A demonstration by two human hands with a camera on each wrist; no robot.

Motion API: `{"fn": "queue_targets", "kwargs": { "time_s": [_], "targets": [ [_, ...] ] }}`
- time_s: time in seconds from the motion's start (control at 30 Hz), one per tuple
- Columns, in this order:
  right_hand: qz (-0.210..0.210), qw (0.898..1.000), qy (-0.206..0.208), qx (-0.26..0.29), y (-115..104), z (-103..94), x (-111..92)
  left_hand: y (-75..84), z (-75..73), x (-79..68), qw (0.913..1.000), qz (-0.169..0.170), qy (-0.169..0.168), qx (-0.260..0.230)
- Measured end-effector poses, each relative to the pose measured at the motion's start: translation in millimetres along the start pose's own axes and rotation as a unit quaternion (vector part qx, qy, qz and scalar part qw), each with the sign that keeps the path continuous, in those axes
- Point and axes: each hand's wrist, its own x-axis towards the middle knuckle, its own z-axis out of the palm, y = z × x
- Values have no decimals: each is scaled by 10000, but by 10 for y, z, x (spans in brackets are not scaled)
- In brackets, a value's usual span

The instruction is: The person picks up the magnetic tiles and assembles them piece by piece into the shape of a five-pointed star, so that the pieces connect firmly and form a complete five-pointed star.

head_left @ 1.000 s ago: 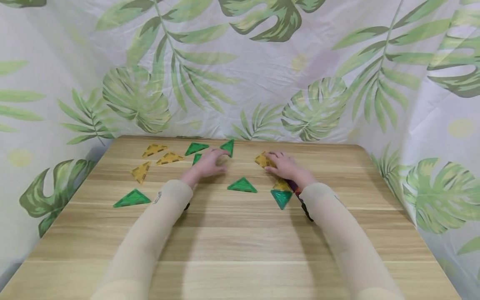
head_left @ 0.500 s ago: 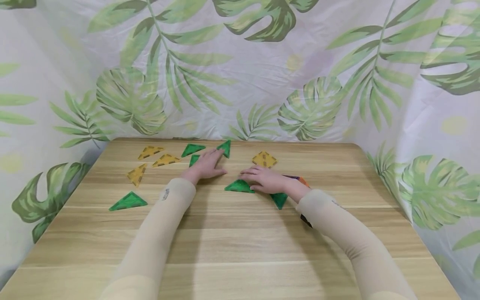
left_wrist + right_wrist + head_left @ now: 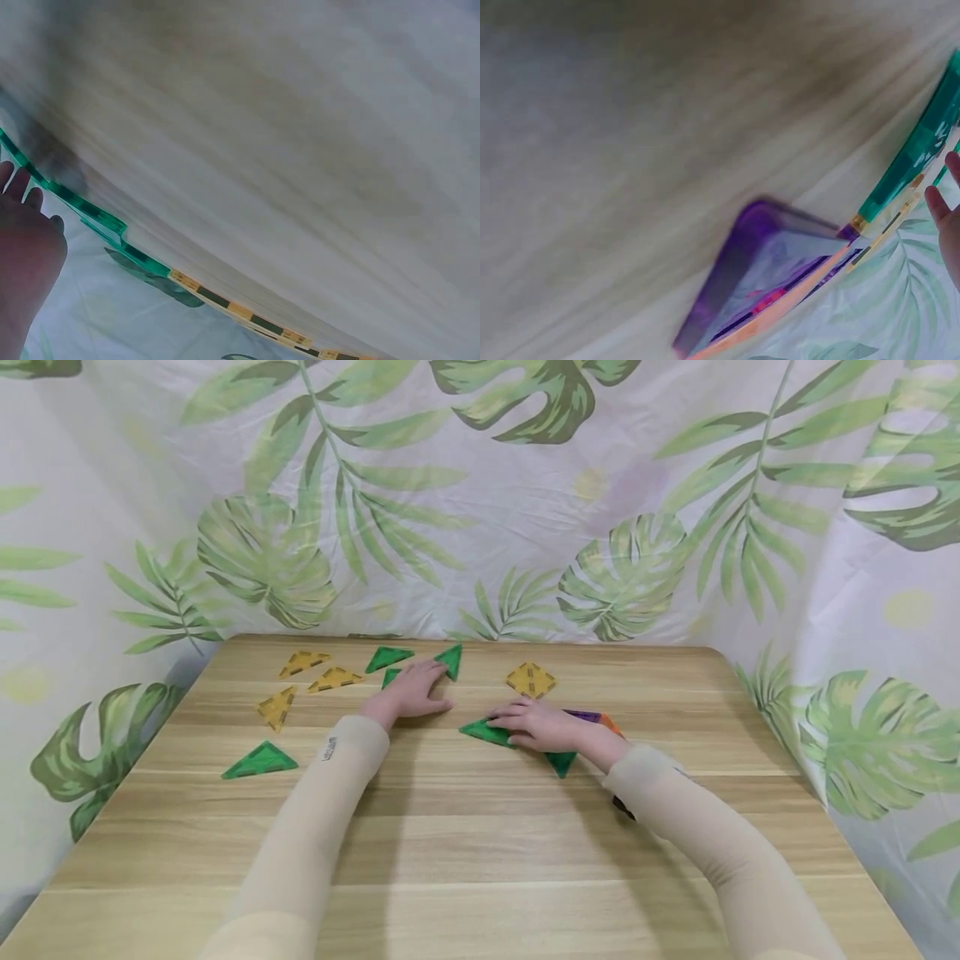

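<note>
My left hand (image 3: pixel 415 691) rests low over the back of the table, its fingertips at a green triangular magnetic tile (image 3: pixel 451 660). Another green tile (image 3: pixel 391 677) is partly covered by that hand. My right hand (image 3: pixel 536 724) lies palm down with its fingers on a green triangular tile (image 3: pixel 486 732), which it partly hides. Under its wrist side shows a teal tile (image 3: pixel 561 763), and just behind it purple (image 3: pixel 583 716) and orange (image 3: pixel 611 724) tiles. Two yellow triangles form a diamond (image 3: pixel 531 680) beyond the right fingers.
Yellow triangle tiles (image 3: pixel 277 707) lie at the back left, with a green triangle (image 3: pixel 260 761) nearer the front and another green one (image 3: pixel 390 658) near the back edge. A leaf-patterned cloth (image 3: pixel 420 527) hangs behind the wooden table (image 3: pixel 465 860).
My right hand has left the yellow diamond and come left and nearer onto the green triangle, which has shifted slightly right and turned. My left hand has come to the green tile at the back.
</note>
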Motion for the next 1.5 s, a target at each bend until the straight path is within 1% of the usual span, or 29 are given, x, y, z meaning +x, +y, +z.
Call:
{"fn": "queue_targets", "kwargs": {
  "time_s": [0.13,0.23,0.37,0.47,0.53,0.67,0.83,0.93,1.07,1.13,1.2,1.27,1.37,1.43,1.5],
  "targets": [
    [292,9993,137,179,-2,21,-63,-16,16,-58,9999,81,-61,46],
    [651,9976,177,180,0,35,-109,-23,32,-100,9999,141,-46,35],
    [1200,9925,226,61,0,52,-171,-9,41,-170,9997,214,20,-65],
    [1458,9888,304,0,-11,59,-209,8,49,-229,9993,334,2,-186],
    [1549,9872,381,-14,-25,61,-227,19,54,-271,9986,454,-16,-278],
    [1709,9840,497,28,-56,68,-236,63,71,-364,9979,493,-91,-417],
    [1885,9797,666,108,-91,87,-223,152,109,-481,9977,641,-5,-204],
    [1945,9779,757,124,-108,98,-214,231,119,-557,9973,720,-65,-103],
    [1976,9765,837,187,-113,100,-198,334,97,-653,9964,817,-125,-172],
    [1999,9758,855,244,-104,92,-185,365,84,-674,9959,860,-67,-265],
    [2063,9744,847,296,-86,84,-163,377,75,-666,9957,826,85,-410],
    [2137,9726,852,342,-64,73,-133,366,73,-628,9960,707,341,-436],
    [2232,9708,813,337,-35,58,-82,336,68,-542,9960,388,695,-404],
    [2259,9707,764,306,-26,51,-50,317,67,-486,9970,119,716,-264],
    [2279,9709,695,233,-26,51,-25,312,66,-444,9981,-77,587,-193]
  ]
}}
